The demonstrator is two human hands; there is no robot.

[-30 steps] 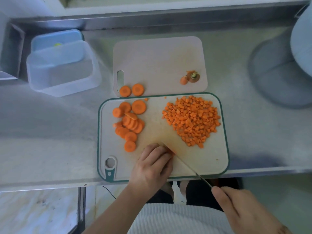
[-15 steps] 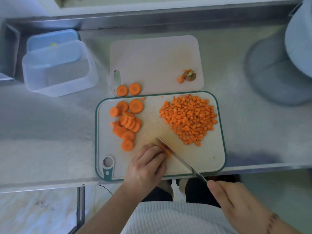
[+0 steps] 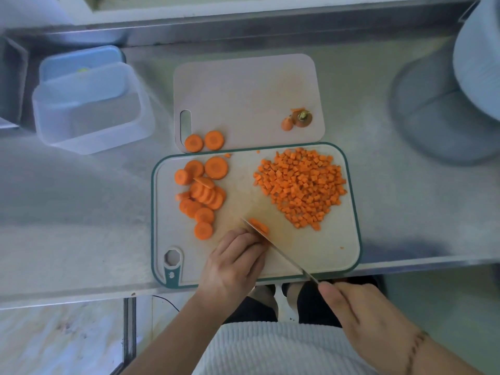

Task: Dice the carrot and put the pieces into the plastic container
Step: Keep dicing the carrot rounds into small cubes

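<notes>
- Our left hand (image 3: 234,262) sits at the near edge of the green-rimmed cutting board (image 3: 349,239), fingers curled down on the carrot piece being cut. Most of that piece is hidden under the fingers, so we can't say how much is left.
- Our right hand (image 3: 364,315) is off the near edge of the worktop (image 3: 81,212), wrapped round the handle of the knife (image 3: 281,253).
- The blade runs diagonally from that hand up and left, its tip just past the left fingertips. That's the relation that matters: the blade lies right along the fingertips, touching or nearly so.
- A freshly cut strip of carrot (image 3: 259,226) lies on the far side of the blade, long axis roughly parallel to it. We'd guess it needs crosswise cuts next.
- Uncut carrot rounds (image 3: 203,193) sit toward the board's left edge, so the left hand is nearer for fetching them.
- The pile of diced carrot (image 3: 300,185) fills the board's far right corner.
- Two more rounds and the carrot top (image 3: 303,119) are on the plain second board (image 3: 243,98) behind.
- The plastic container (image 3: 89,109) stands near the far left corner of the worktop, well apart from the dice and looking empty. Left hand's side again.
</notes>
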